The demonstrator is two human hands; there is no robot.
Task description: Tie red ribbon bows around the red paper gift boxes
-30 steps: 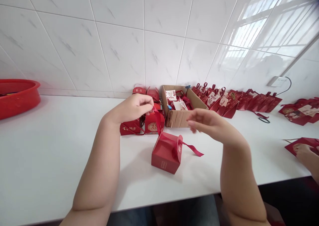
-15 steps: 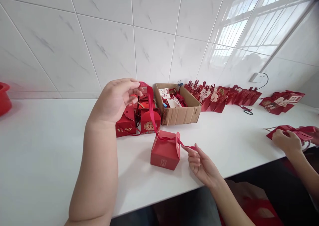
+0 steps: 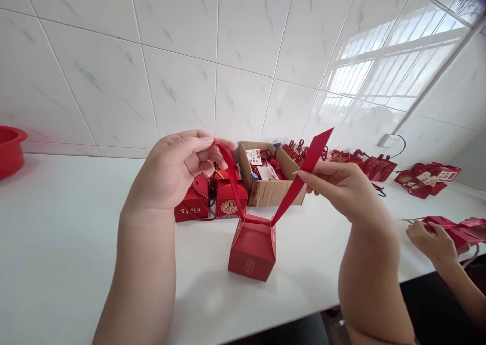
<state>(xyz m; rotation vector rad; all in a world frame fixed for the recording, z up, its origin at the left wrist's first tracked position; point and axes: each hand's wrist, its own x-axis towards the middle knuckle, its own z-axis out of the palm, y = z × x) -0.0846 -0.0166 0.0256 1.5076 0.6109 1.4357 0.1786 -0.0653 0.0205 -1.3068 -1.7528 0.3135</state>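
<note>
Head view: red cardboard gift box (image 3: 252, 254) sits on the white tabletop (image 3: 91, 243), set in from its front edge. Flat crimson fabric ribbon (image 3: 290, 197) crosses the box top between two side flaps, both ends up. Left hand (image 3: 180, 170) pinches one end, right hand (image 3: 336, 185) the other, tip sticking up past the fingers. Step looks like drawing the ends up; next move likely calls for even tension, box kept flat.

Working remotely, I see 1 box (image 3: 252, 256) foremost on the table (image 3: 56, 264), a carton (image 3: 268, 195) behind it. Other boxes (image 3: 231, 200) crowd the carton's left; bags (image 3: 374, 167) line the wall (image 3: 182, 81) to its right. Cards (image 3: 268, 171) lie inside. A basin (image 3: 10, 155) sits far left.
</note>
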